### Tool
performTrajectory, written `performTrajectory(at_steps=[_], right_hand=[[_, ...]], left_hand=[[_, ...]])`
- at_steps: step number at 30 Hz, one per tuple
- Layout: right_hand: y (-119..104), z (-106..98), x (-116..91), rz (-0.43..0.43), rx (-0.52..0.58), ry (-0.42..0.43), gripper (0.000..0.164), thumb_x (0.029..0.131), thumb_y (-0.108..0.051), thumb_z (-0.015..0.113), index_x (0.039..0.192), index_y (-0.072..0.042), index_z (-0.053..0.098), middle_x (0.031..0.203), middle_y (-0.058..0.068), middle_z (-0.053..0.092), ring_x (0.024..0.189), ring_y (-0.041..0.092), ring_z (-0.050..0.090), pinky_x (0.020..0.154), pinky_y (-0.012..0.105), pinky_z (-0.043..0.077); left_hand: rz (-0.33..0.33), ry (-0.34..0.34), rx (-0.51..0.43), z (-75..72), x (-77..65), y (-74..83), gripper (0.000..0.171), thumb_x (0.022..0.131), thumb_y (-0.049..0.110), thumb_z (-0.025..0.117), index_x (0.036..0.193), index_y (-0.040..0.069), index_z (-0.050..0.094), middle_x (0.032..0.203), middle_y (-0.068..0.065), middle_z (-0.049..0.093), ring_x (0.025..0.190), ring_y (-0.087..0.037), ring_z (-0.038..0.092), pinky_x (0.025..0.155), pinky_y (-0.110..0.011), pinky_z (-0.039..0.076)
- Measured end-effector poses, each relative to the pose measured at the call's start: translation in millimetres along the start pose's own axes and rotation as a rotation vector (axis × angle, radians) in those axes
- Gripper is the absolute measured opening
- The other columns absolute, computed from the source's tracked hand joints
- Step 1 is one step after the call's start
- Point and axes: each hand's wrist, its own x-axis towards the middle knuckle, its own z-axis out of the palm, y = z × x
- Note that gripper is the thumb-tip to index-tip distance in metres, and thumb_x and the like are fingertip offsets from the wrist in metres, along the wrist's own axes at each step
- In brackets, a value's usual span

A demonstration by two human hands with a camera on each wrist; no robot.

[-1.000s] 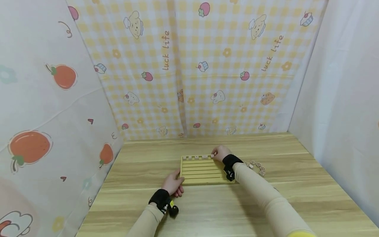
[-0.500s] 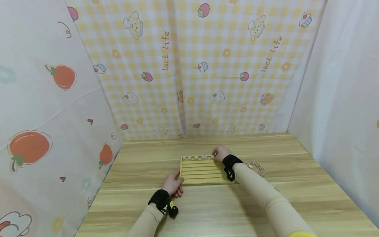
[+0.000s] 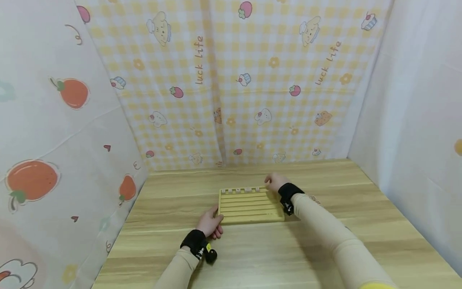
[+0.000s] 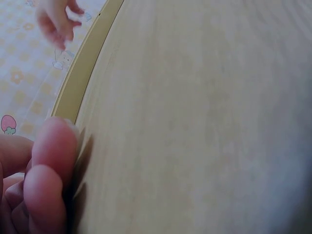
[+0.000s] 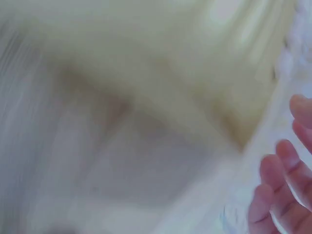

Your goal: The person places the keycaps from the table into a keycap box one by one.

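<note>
A yellow tray [image 3: 252, 219] with long parallel grooves lies on the table in the head view. Along its far groove stands a row of several small pale blocks [image 3: 248, 189] with dark marks, shaped like keycaps, one wider than the others. My left hand [image 3: 209, 223] grips the tray's near left corner, thumb over the rim; its curled fingers [image 4: 46, 190] show beside the tray's edge in the left wrist view. Just off the tray's far right corner hovers my right hand [image 3: 276, 182], nothing between its parted fingers [image 5: 287, 156]. The right wrist view is blurred.
More small pale blocks [image 3: 315, 199] lie loose on the wooden table [image 3: 252, 257], to the right of the tray and partly hidden by the right sleeve. A checked cloth [image 3: 234, 132] hangs behind the table, with printed white cloths at both sides.
My right hand has let go of the rightmost block in the row and moved up and right, off the tray. My left hand keeps its grip at the corner.
</note>
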Motion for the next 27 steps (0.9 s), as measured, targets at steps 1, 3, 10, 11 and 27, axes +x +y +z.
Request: performTrajectory(at_steps=[1,3,10,11,27], right_hand=[[6.3,-7.4,-2.3,-0.004,-0.005,0.000,0.022,0.088,-0.006,0.064,0.108,0.003,0.068,0.103,0.018,0.066,0.092,0.031,0.061,0.081,0.044,0.050],[18.3,-22.7,-8.9,0.016,-0.011,-0.017,0.022,0.087,-0.005,0.062,0.105,0.006,0.067,0.103,0.020,0.066,0.093,0.034,0.061,0.081,0.046,0.051],[51.8,-50.4,-41.4,0.177,-0.027,-0.030,0.017,0.087,-0.009,0.060,0.093,0.004,0.069,0.088,0.014,0.067,0.076,0.026,0.060,0.069,0.039,0.052],[55.4,-50.3,-45.3,0.177,-0.027,-0.034,0.015,0.086,-0.009,0.061,0.089,0.003,0.070,0.082,0.012,0.067,0.071,0.024,0.059,0.065,0.037,0.051],[78.6,-45.0,-70.8,0.173,-0.042,-0.026,0.007,0.077,-0.002,0.068,0.079,0.003,0.072,0.068,0.007,0.065,0.058,0.017,0.055,0.055,0.029,0.048]], left_hand=[[-0.005,0.000,-0.002,-1.0,0.3,0.6,0.064,0.102,0.017,0.050,0.153,-0.002,0.017,0.057,-0.009,0.062,0.043,-0.015,0.058,0.038,-0.028,0.048],[-0.011,0.004,-0.007,-3.6,1.2,1.4,0.064,0.102,0.017,0.049,0.154,-0.001,0.016,0.058,-0.009,0.062,0.043,-0.015,0.058,0.038,-0.028,0.048],[-0.003,0.029,0.003,-11.8,2.7,3.3,0.064,0.102,0.015,0.049,0.153,-0.002,0.015,0.057,-0.009,0.061,0.042,-0.015,0.057,0.038,-0.028,0.047],[-0.003,0.028,0.001,-11.9,2.5,3.3,0.064,0.102,0.015,0.049,0.153,-0.002,0.015,0.056,-0.009,0.061,0.042,-0.016,0.057,0.038,-0.028,0.047],[-0.027,0.015,0.008,3.9,0.0,3.2,0.064,0.102,0.015,0.049,0.153,-0.003,0.015,0.056,-0.007,0.061,0.041,-0.013,0.056,0.037,-0.027,0.047]])
